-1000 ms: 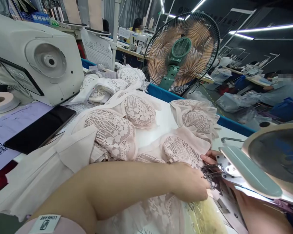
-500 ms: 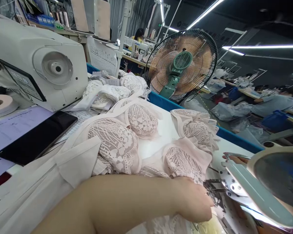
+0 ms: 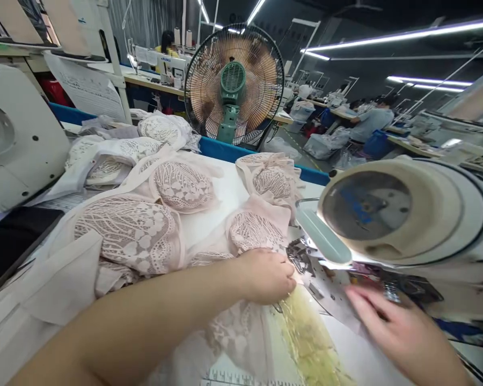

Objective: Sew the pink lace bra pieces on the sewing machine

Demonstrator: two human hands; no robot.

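My left hand (image 3: 268, 276) reaches across the table, its fingers curled down on the edge of a pale pink lace bra (image 3: 257, 230) beside the metal presser foot (image 3: 301, 254) of a sewing machine (image 3: 410, 209). The fingertips are partly hidden. My right hand (image 3: 398, 321) is to the right of the presser foot, slightly blurred, its fingers stretched out and no held thing visible. More pale lace (image 3: 241, 327) hangs below my left wrist. A yellowish clear strip (image 3: 309, 338) lies between the hands.
Pink lace bras (image 3: 129, 230) and white ones (image 3: 121, 150) are heaped to the left. A black phone (image 3: 20, 241) lies near another machine (image 3: 20, 134). A fan (image 3: 233, 86) stands behind the blue table edge (image 3: 221, 149). A person (image 3: 372, 123) sits farther back.
The view has swung right, so the sewing machine head and my right hand now show more fully. My left hand stays at the bra by the presser foot.
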